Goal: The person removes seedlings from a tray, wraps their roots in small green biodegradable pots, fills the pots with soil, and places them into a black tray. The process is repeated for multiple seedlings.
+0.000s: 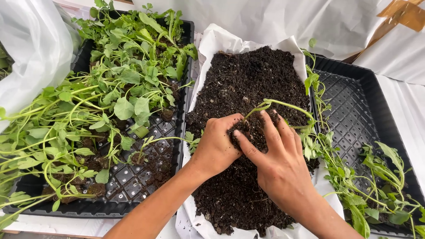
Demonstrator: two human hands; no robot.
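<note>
Head view: left hand [216, 144] and right hand [276, 166] close together around a seedling's [283, 106] root clump in the soil pile [248, 75], its stem trailing rightward past the right fingers.

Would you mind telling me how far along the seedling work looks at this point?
Done: a few seedlings already lie in the right black tray. In hand: the left hand and right hand work a clump on the soil pile, a seedling stem rising from it. Left: the left tray is mostly full of seedlings.
</note>
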